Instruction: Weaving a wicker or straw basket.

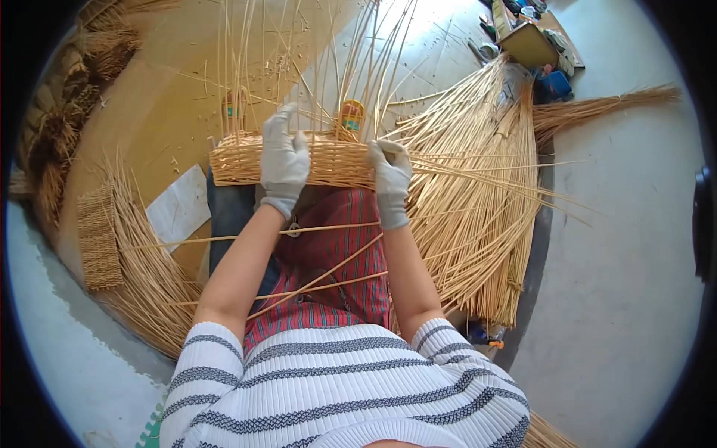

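A half-woven wicker basket [328, 160] with low sides lies across my lap, its long upright rods [351, 63] rising past the rim. My left hand [285, 160], in a pale grey work glove, lies against its near wall. The fingers on that hand point upward past the rim, with the thumb apart from them. At the right end of the basket my right hand [390, 179], gloved alike, has its fingers curled round the corner. Several loose weaving strands [485, 179] stick out to the right beside it. What lies behind the fingertips is hidden.
A big bundle of wicker rods [478, 224] fans out on my right. On my left are a woven panel with loose rods [97, 239], a white sheet [181, 205] and heaped brown bundles [60, 127]. Beyond the rods stand a box [529, 46] and a blue container [554, 84].
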Action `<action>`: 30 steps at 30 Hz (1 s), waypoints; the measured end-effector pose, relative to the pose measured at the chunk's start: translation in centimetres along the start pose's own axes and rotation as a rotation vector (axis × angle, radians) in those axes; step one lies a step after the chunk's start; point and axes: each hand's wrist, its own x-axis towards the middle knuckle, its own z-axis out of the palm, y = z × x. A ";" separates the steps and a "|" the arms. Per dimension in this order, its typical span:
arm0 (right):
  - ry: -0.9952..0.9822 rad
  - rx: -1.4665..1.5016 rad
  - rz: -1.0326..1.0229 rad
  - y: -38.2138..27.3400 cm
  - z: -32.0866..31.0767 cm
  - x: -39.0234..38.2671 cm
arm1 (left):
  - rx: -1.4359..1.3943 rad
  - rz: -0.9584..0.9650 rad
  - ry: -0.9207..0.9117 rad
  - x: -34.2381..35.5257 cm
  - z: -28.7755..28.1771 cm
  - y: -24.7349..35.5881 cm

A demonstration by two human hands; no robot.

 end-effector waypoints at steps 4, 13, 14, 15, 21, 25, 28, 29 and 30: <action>-0.011 -0.489 -0.208 -1.8 1.3 0.7 | 0.369 -0.356 -0.691 1.5 2.5 4.1; -0.384 -0.469 -0.441 -3.8 5.7 1.9 | 0.070 -0.650 -0.879 2.2 2.5 3.1; -0.518 -0.623 -0.311 -3.1 7.0 1.3 | 0.099 -0.628 -0.948 2.4 2.6 1.6; -0.435 -0.320 -0.252 0.6 5.8 3.1 | 0.051 -0.607 -0.974 2.3 4.0 2.3; -0.480 -0.005 -0.137 -1.4 8.7 3.1 | -0.005 -0.606 -0.996 2.4 2.5 2.9; -0.462 -0.676 -0.312 -2.7 2.9 3.3 | 0.136 -0.200 -0.703 0.2 0.7 2.5; -0.501 -0.847 -0.349 -2.9 0.1 3.7 | 0.029 -0.286 -0.664 -1.4 0.8 1.9; -0.522 -0.918 -0.493 -3.0 0.2 4.1 | 0.022 -0.293 -0.652 -1.7 1.0 1.6; -0.512 -0.983 -0.601 -3.3 0.4 4.8 | 0.117 -0.203 -0.659 -1.9 1.1 2.3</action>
